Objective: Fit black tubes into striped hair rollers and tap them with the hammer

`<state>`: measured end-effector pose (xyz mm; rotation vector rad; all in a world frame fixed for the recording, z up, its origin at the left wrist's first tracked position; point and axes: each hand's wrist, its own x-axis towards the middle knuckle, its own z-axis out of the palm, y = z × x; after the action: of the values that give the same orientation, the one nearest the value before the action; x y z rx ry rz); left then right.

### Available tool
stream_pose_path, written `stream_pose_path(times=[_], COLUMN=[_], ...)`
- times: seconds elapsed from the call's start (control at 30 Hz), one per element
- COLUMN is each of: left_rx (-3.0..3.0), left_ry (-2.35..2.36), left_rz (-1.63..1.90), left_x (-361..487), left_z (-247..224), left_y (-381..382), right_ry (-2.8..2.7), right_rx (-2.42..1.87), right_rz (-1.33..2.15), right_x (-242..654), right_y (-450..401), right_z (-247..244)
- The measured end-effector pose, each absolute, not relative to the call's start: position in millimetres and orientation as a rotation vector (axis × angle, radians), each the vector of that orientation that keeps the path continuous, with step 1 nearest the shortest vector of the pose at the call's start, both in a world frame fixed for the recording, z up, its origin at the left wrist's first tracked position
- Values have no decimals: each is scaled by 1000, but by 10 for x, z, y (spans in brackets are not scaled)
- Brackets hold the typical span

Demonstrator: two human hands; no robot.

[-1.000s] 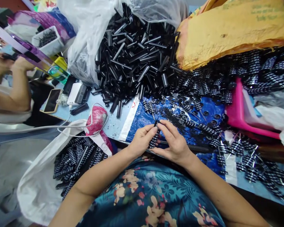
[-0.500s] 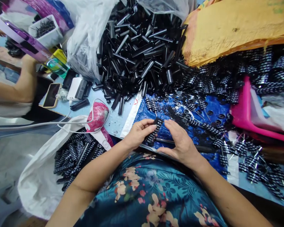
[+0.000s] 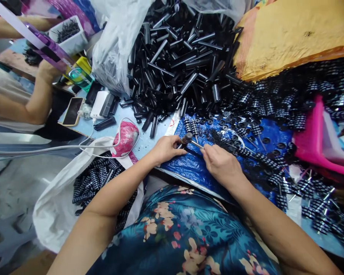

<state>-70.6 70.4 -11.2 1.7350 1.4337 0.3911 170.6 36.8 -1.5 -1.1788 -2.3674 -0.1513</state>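
My left hand (image 3: 167,149) is closed at the near edge of a blue plastic sheet (image 3: 186,166), thumb and fingers pinching a dark tube (image 3: 182,146). Most of that tube is hidden by the fingers and by the hammer head in front of it. In my right hand (image 3: 221,163) is a hammer (image 3: 197,144) with a metal shaft, gripped low. Its grey round head is right beside my left fingertips; whether it touches the tube I cannot tell. Two checkered black-and-white tubes (image 3: 190,126) lie just beyond my hands.
Black plain tubes (image 3: 172,57) are heaped at the back. Black washers (image 3: 225,122) and checkered pieces (image 3: 275,164) cover the right side. A pink bin (image 3: 306,147) stands right. A white sack (image 3: 50,214) of checkered tubes hangs left, near a cable and phone (image 3: 72,110). A co-worker's arm (image 3: 34,103) is far left.
My right hand, open before, has taken hold of the hammer that lay on the sheet and lifted its head to my left fingers. The checkered tube in my left hand is now mostly hidden.
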Motion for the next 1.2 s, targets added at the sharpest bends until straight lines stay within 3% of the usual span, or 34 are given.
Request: stream_pose_path(times=[0.2, 0.37, 0.5, 0.6, 0.7, 0.8, 0.9, 1.03, 1.1, 1.2], left_rx=[1737, 1811, 1889, 1660, 1646, 1939, 2070, 2083, 2054, 2026], left_ry=[1385, 1411, 1318, 988, 1243, 1777, 2125, 2119, 2122, 2110], left_rz=[317, 225, 110, -178, 6, 281, 95, -103, -17, 291], left_x=[-716, -638, -1042, -1562, -1810, -1635, -1373, -1358, -1394, -1350], left_z=[-182, -146, 295, 693, 735, 450, 189, 79, 98, 152], left_y=[861, 935, 704, 442, 375, 591, 889, 1077, 1082, 1026], right_ry=[-2299, -2499, -2340, -2341, -2415, -2474, -2397, -1806, -1405, -1242], right_rx=[-821, -814, -848, -977, -1055, -1014, -1024, -1376, -1555, -1770], right_rz=[-36, 101, 230, 204, 221, 334, 504, 714, 681, 532], right_x=[1575, 1505, 1749, 1916, 1838, 1648, 1664, 2057, 2245, 2368], right_y=[229, 91, 104, 133, 156, 229, 379, 808, 1155, 1706], right_z=[-12, -56, -98, -172, -203, -155, -76, -42, -77, -137])
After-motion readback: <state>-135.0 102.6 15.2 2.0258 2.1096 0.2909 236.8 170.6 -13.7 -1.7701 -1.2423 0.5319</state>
